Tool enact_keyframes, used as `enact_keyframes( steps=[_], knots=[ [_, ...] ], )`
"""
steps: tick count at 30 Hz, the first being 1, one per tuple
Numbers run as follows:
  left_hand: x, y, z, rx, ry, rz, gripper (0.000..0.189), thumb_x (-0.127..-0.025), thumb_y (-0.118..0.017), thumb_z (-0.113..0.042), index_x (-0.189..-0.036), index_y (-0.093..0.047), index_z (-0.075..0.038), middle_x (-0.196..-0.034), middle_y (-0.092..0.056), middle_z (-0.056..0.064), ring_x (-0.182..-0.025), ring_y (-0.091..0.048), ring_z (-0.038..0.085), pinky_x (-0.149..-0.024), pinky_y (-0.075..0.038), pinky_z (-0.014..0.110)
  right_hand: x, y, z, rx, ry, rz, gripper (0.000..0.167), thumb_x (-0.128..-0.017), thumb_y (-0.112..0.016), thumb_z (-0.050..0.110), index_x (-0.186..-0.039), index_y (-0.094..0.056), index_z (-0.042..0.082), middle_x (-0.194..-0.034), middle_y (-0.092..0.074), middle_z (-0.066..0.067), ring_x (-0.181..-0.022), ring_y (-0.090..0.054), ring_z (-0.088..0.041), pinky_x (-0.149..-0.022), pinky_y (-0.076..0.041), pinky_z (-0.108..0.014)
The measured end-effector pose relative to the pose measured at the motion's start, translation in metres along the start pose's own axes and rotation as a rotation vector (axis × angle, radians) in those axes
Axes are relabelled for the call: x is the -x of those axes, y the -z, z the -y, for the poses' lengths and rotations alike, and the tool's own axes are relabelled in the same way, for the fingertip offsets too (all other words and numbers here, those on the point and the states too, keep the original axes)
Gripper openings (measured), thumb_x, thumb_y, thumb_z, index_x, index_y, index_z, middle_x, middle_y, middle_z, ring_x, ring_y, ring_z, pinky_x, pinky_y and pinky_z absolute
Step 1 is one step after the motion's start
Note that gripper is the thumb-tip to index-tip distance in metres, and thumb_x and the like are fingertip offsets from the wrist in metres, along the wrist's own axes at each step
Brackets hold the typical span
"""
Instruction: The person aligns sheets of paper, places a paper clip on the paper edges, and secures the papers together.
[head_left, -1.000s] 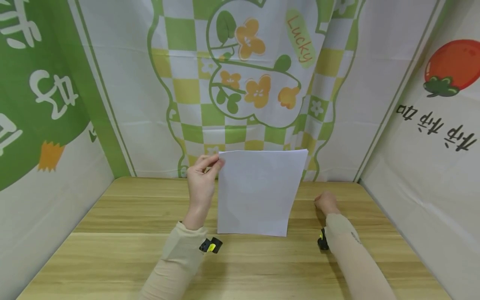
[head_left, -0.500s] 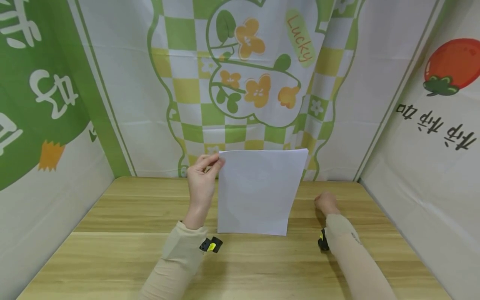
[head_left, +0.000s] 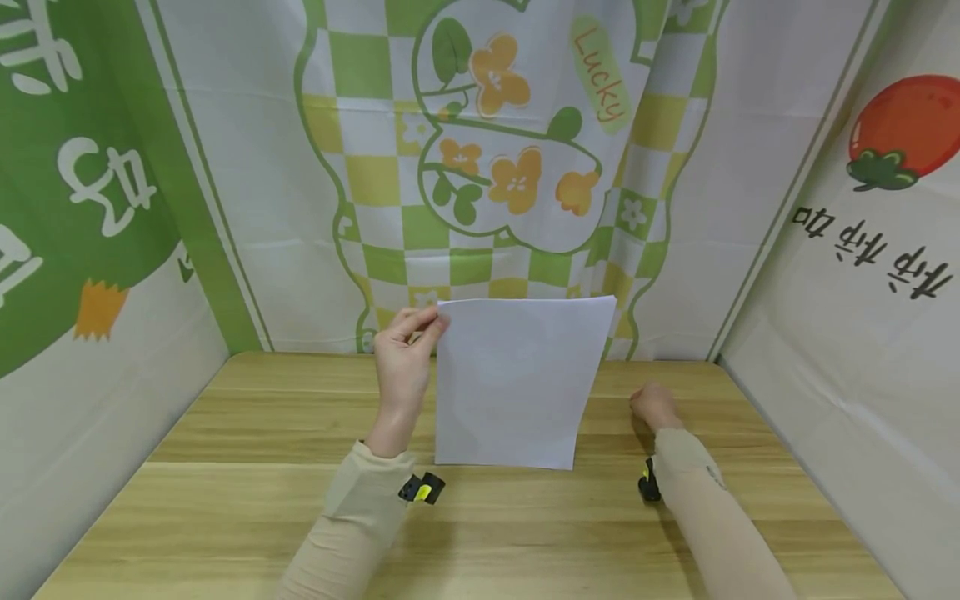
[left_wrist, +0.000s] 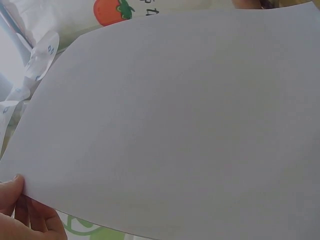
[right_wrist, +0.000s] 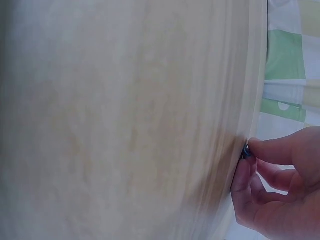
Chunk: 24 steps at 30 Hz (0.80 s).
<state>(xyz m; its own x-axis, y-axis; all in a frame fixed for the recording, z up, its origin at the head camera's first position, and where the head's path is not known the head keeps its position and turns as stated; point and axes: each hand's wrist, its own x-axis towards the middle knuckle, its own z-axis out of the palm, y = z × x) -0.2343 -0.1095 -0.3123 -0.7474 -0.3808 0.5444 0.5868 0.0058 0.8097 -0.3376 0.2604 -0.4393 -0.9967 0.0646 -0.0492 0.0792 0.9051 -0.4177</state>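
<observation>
A blank white sheet of paper (head_left: 517,383) stands upright above the table in the head view, its right edge slightly curved. My left hand (head_left: 402,358) pinches its upper left corner between thumb and fingers. The left wrist view is mostly filled by the paper (left_wrist: 165,120), with the left hand (left_wrist: 30,215) at its lower left corner. To the right of the sheet, my right hand (head_left: 655,407) is low over the table. In the right wrist view the right hand (right_wrist: 280,185) pinches a small dark blue thing (right_wrist: 246,152), mostly hidden by the fingers; its kind cannot be told.
A wood-grain table (head_left: 247,500) lies under both hands. Behind it hangs a green and yellow checked cloth (head_left: 375,179) with flowers. Printed cloth walls (head_left: 847,358) rise at both sides. Each wrist wears a black camera (head_left: 422,488).
The right forearm has shifted very slightly to the right. My left hand and the sheet of paper stay nearly still.
</observation>
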Motion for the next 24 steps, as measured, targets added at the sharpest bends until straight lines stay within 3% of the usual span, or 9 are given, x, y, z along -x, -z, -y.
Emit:
enact_keyframes(
  steps=[11,24],
  knots=[
    [0.000,0.000,0.000,0.017,-0.007,-0.005,0.016,-0.081,-0.072,0.000,-0.095,-0.071,0.008,-0.077,-0.063,-0.012,-0.078,-0.056,0.006,-0.068,-0.048,0.014,0.000,0.000,-0.003,-0.044,0.014,-0.021,0.024,-0.089,-0.055,0.008,-0.099,-0.066,-0.010,-0.103,-0.066,-0.025,-0.091,-0.061,-0.035,-0.079,-0.051,-0.042],
    [0.000,0.002,0.002,0.015,-0.001,-0.006,0.017,-0.081,-0.072,-0.001,-0.095,-0.071,0.007,-0.077,-0.063,-0.013,-0.078,-0.056,0.006,-0.069,-0.048,0.015,0.002,0.003,-0.012,-0.130,0.001,-0.092,0.020,-0.087,-0.061,0.010,-0.095,-0.065,-0.009,-0.098,-0.066,-0.025,-0.090,-0.060,-0.038,-0.080,-0.049,-0.043]
  ],
)
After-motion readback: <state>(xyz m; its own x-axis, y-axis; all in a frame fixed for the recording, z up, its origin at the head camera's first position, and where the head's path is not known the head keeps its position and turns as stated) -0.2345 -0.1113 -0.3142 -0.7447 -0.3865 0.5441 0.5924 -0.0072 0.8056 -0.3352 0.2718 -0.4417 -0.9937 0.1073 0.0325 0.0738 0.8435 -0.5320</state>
